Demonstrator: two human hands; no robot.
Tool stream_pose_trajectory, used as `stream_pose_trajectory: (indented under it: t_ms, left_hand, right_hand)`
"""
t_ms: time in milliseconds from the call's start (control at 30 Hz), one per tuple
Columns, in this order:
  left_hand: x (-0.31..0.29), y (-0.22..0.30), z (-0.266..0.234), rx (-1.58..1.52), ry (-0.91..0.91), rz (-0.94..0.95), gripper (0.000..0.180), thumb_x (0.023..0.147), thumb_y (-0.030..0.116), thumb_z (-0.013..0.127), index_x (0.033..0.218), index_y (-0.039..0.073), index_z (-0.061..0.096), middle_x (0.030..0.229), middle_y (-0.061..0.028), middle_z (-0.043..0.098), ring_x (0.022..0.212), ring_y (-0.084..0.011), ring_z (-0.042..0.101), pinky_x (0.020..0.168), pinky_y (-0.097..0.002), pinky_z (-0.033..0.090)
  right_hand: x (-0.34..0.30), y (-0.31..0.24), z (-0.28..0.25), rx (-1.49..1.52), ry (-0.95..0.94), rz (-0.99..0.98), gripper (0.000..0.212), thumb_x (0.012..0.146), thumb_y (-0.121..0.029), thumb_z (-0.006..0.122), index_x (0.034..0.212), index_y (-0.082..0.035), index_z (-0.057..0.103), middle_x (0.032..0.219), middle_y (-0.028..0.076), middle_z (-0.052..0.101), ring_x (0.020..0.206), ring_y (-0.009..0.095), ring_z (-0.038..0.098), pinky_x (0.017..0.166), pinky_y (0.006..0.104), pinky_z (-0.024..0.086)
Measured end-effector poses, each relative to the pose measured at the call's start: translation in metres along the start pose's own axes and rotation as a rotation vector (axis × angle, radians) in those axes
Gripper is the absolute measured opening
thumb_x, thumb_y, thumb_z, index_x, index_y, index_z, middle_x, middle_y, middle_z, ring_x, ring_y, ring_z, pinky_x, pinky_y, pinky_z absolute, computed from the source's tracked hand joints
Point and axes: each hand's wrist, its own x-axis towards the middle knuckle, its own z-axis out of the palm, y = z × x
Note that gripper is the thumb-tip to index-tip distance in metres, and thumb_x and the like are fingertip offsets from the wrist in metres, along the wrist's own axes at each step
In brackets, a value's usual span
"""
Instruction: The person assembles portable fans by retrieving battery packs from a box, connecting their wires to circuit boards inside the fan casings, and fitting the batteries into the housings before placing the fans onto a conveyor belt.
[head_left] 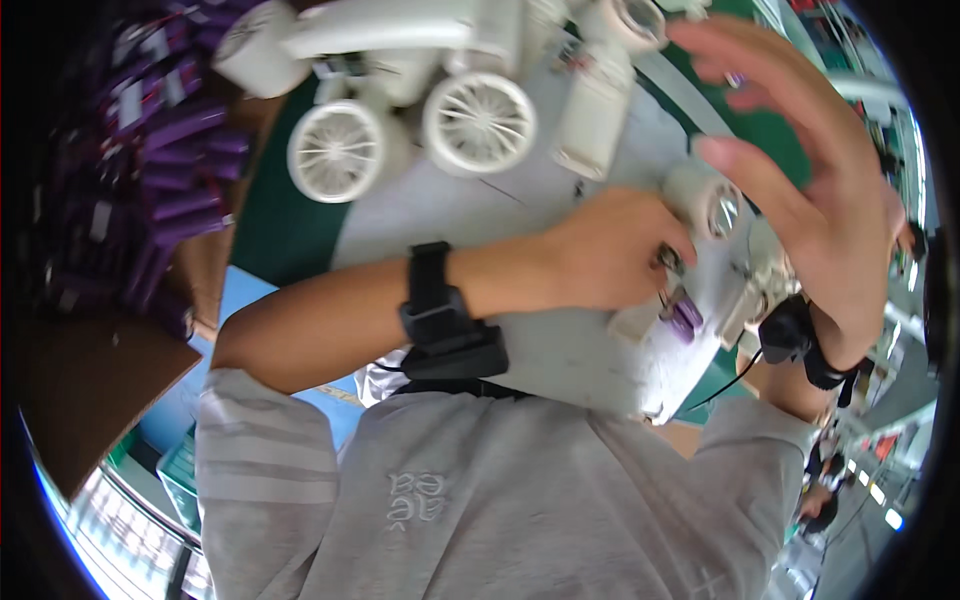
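My left hand [615, 250] reaches across from the left with its fingers curled closed. A small dark part [668, 260] with thin wires shows at its fingertips; the grip is partly hidden. Just below lies a purple battery cell [682, 315], apparently on a wire, over a white plastic shell piece [632, 325]. Close beyond the knuckles is a white round-ended housing [700, 203] with a shiny disc in its end. Raised over the right side, my right hand [825, 160] is open, thumb and fingers apart, with nothing visible between them; it is blurred.
White fan-like housings with spoked round grilles [480, 122] crowd the table's far side, beside a white handle-shaped piece [595, 115]. A cardboard box [120, 385] at left holds many purple battery cells [190, 170]. More white parts [750, 300] lie near my right wrist. Other people appear at far right.
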Motion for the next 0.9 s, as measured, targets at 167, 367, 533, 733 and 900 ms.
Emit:
stream_pose_trajectory:
  t_ms: [167,367,533,733,900]
  left_hand:
    - [0.036,-0.011,0.023,0.057,-0.016,-0.028,0.029,0.073,-0.006,0.060,0.097,0.005,0.070,0.092,-0.0110,0.063,0.072,-0.0224,0.062,0.065,-0.0311,0.050]
    - [0.063,-0.014,0.046,0.088,-0.066,-0.121,0.033,0.075,-0.006,0.060,0.103,0.007,0.070,0.101,-0.0106,0.064,0.075,-0.0172,0.061,0.066,-0.0265,0.049]
    - [0.084,-0.013,0.057,0.082,-0.033,-0.199,0.034,0.076,-0.006,0.061,0.105,0.008,0.071,0.109,-0.0088,0.063,0.082,-0.0125,0.060,0.067,-0.0235,0.048]
    - [0.096,-0.015,0.071,0.071,0.036,-0.277,0.033,0.076,-0.007,0.061,0.103,0.007,0.072,0.114,-0.0065,0.061,0.083,-0.0084,0.058,0.067,-0.0209,0.046]
    - [0.098,-0.020,0.078,0.106,0.082,-0.273,0.034,0.075,-0.009,0.061,0.103,0.007,0.072,0.114,-0.0067,0.061,0.080,-0.0064,0.057,0.066,-0.0195,0.045]
  right_hand:
    - [-0.128,0.063,0.002,0.160,-0.161,0.389,0.045,0.068,-0.003,0.076,0.111,-0.003,0.061,0.100,0.007,0.065,0.085,0.019,0.061,0.074,0.0306,0.048]
    - [-0.187,0.099,0.073,0.168,-0.018,0.454,0.058,0.064,0.004,0.075,0.118,-0.003,0.054,0.099,0.008,0.063,0.090,0.023,0.061,0.079,0.0342,0.048]
    - [-0.208,0.129,0.068,0.573,0.211,0.506,0.046,0.075,0.000,0.072,0.117,-0.004,0.053,0.089,0.012,0.063,0.076,0.027,0.063,0.068,0.0342,0.050]
    - [-0.213,0.149,0.062,0.631,0.196,0.739,0.029,0.082,0.000,0.067,0.108,-0.002,0.057,0.087,0.014,0.063,0.068,0.026,0.062,0.060,0.0313,0.049]
    - [-0.209,0.154,0.070,0.145,0.305,0.639,0.021,0.079,-0.002,0.071,0.098,0.000,0.062,0.090,0.014,0.065,0.069,0.024,0.063,0.056,0.0304,0.049]
